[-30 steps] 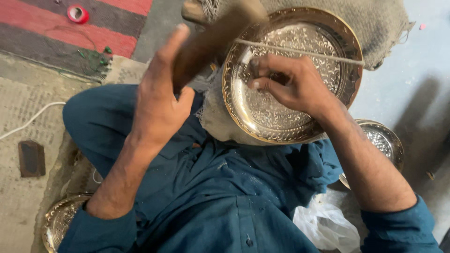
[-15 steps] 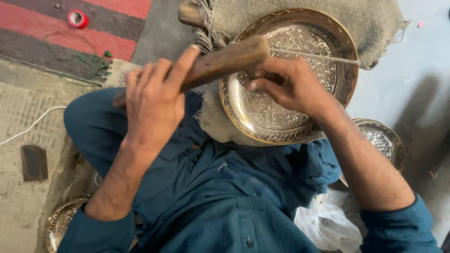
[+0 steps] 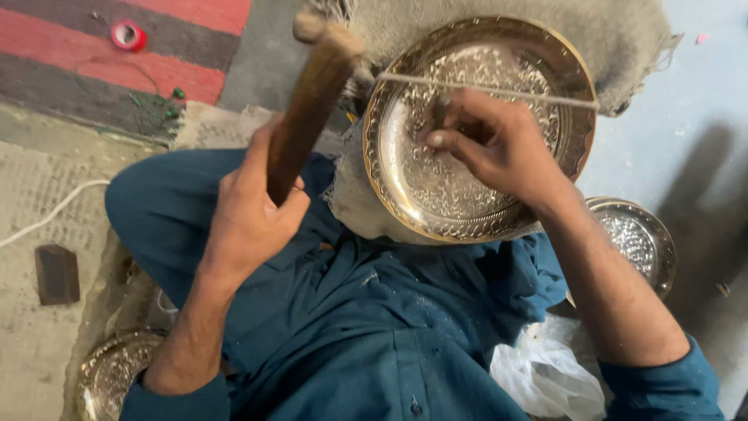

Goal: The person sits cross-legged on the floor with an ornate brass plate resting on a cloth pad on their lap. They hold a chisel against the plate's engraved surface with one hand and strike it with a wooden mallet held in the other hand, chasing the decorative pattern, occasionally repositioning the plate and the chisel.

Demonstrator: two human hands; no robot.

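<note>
Moved: mallet (image 3: 312, 109) has swung from lying across the tray rim half a second ago to standing steeply, head toward the top of the frame; tray and right hand have barely shifted
Left hand: left hand (image 3: 249, 214), centre left, fingers wrapped tight round the mallet's wooden shaft
Right hand: right hand (image 3: 491, 144), upper centre, fingers pinched narrow on a thin punch (image 3: 440, 109) set against the tray; its tip is hidden
Tray: round embossed brass tray (image 3: 436, 187) in the upper middle, tilted on sacking (image 3: 623, 47) and propped against the lap; a taut string (image 3: 545, 97) crosses its top
Around: second tray (image 3: 639, 242) at the right edge, a third (image 3: 109, 374) at lower left, white plastic bag (image 3: 545, 374) at bottom right, red tape roll (image 3: 127, 35) on a striped mat (image 3: 101, 66) at upper left, dark block (image 3: 57, 273) at far left
Risk: mallet head sits close above the pinching fingers, so a blow off line could land on them; the tray only leans on cloth, so I judge a hard strike could make it slide and let the punch skid over the pattern
</note>
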